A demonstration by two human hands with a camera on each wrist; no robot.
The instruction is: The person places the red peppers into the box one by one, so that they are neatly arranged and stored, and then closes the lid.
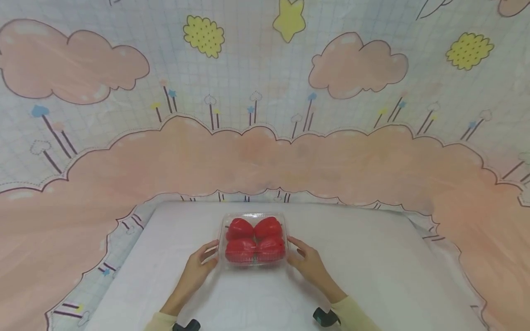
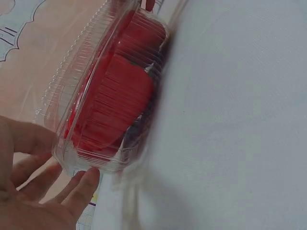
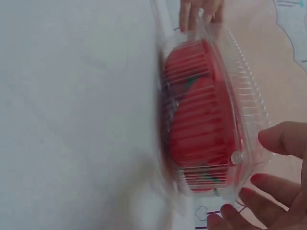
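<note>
A clear plastic clamshell box [image 1: 252, 264] sits on the white table, its lid down over several glossy red peppers [image 1: 241, 250]. Short stems show at the outer sides of the upper two. My left hand [image 1: 201, 262] is at the box's left side, fingers spread and fingertips right at its edge. On the opposite side, my right hand [image 1: 308, 264] has its fingertips at the rim, loosely extended. From the left wrist, the thumb of that hand [image 2: 43, 177] overlaps the lid's edge. Seen from the right wrist, the right hand's thumb [image 3: 283, 138] lies close beside the ribbed lid.
The white tabletop [image 1: 364, 262] spreads out on both sides of the box. Behind it hangs a patterned cloth [image 1: 290, 161] with peach clouds and yellow shapes. Dark wrist straps [image 1: 325, 317] show near the sleeves.
</note>
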